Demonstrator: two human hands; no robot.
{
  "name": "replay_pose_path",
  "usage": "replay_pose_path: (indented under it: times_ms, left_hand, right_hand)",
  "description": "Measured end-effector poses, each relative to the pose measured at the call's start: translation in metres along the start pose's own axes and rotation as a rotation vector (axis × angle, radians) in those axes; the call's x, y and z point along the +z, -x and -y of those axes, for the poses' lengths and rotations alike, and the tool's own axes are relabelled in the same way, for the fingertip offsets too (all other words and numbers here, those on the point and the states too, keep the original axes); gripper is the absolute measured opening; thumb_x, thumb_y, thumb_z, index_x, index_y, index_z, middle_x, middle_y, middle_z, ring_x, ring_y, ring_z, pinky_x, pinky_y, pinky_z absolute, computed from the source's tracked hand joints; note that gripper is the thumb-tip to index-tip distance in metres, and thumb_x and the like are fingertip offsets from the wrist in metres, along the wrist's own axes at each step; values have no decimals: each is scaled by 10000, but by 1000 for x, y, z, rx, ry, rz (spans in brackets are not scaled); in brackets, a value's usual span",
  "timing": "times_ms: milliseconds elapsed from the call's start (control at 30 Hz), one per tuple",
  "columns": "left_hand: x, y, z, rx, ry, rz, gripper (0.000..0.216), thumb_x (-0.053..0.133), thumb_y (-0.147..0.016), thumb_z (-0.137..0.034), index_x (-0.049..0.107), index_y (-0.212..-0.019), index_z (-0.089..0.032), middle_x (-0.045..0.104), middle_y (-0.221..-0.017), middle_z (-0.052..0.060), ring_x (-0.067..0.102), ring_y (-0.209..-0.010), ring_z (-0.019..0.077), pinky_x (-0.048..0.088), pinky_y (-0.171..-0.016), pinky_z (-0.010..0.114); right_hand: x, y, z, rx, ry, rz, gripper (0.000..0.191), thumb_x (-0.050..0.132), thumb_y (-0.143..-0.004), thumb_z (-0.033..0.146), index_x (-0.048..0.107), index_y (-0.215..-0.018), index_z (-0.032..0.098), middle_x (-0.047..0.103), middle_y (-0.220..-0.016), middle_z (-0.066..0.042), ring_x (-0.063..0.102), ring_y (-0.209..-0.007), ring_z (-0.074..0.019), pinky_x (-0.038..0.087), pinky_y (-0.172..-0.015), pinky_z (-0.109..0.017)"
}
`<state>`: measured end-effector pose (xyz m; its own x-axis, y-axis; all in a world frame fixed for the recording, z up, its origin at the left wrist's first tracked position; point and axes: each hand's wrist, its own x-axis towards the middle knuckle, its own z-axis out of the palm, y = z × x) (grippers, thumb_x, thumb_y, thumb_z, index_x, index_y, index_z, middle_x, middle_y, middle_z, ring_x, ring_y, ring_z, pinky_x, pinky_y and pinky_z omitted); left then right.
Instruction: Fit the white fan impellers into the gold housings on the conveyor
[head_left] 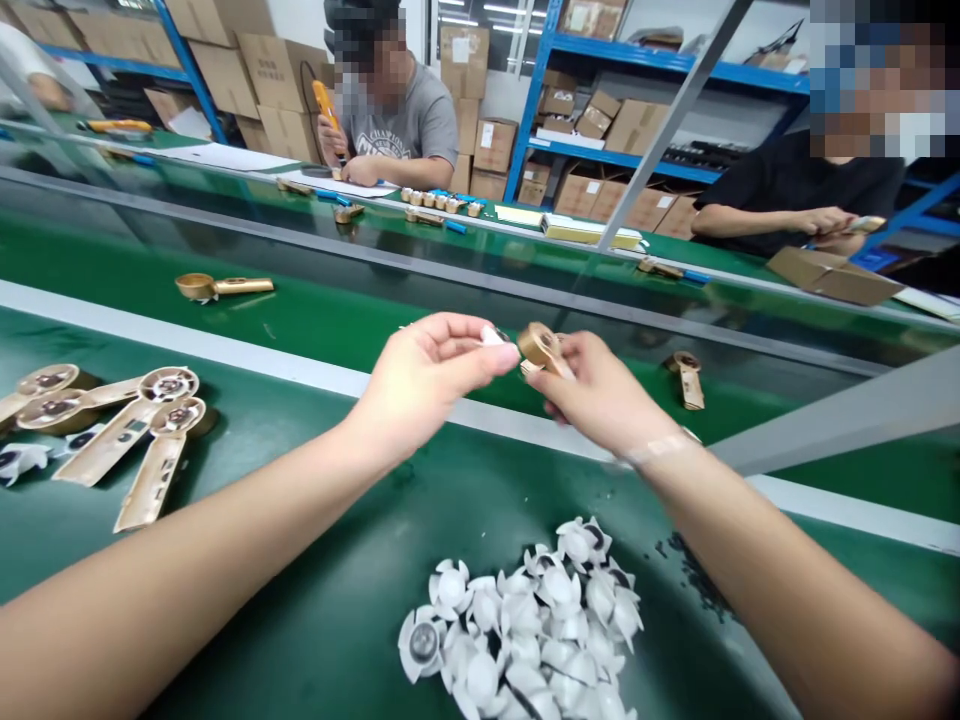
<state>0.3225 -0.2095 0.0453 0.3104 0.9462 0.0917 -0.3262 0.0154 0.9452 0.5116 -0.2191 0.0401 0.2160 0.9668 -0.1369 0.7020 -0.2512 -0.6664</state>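
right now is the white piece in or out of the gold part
Out: the left hand pinches the white piece beside the gold part, which the right hand holds.

Free tbl point(495, 490) btwn forearms point(300, 510) past fan pile point(517, 630), but post point(840, 415) in way R.

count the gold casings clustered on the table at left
4 gold casings: one cut off by the left edge, one just below it with its handle pointing right, two farther right with handles slanting down-left. Others may be hidden.
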Motion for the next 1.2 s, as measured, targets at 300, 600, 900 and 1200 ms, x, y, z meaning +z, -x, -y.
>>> replay_pose_path:
  times_ms: [300, 600, 900, 1200]
  left_hand:
    - [39, 47, 17, -389, 131, 316, 298, 876, -728, -172, 700, -968, -177, 769, -821, -12, 735, -774, 97, 593, -786, 205]
    - [44, 63, 24, -370, 111, 310, 312, 885, -705, -126, 722, -963, -192, 774, -869, -2, 751, -822, 127, 626, -795, 231]
    - [44, 58, 24, -349, 157, 201, 374, 908, -665, -102, 673, -949, -167, 761, -791, -26, 729, -739, 84, 616, -723, 173]
    - [47, 59, 20, -451, 228, 138, 366, 917, -647, -114, 620, -858, -149, 749, -730, -30, 745, -694, 97, 599, -705, 187]
  right_hand:
    - [-13, 126, -70, -91, -267, -40, 383, 578, -940, 493, 592, -1209, 221, 704, -857, -54, 667, -664, -179, 543, -565, -277]
    - [-6, 139, -67, -284, -197, -214, 530, 638, -905, 346, 502, -1414, 287, 716, -1226, -104, 752, -962, -241, 630, -710, -278]
    - [2, 144, -73, -311, -196, -298, 520, 633, -934, 313, 502, -1437, 293, 672, -1285, -112, 718, -999, -256, 621, -824, -372]
    - [-3, 140, -65, -465, 61, -367, 338, 569, -964, 280, 602, -1300, 267, 683, -1194, -57, 675, -1006, -208, 540, -887, -302]
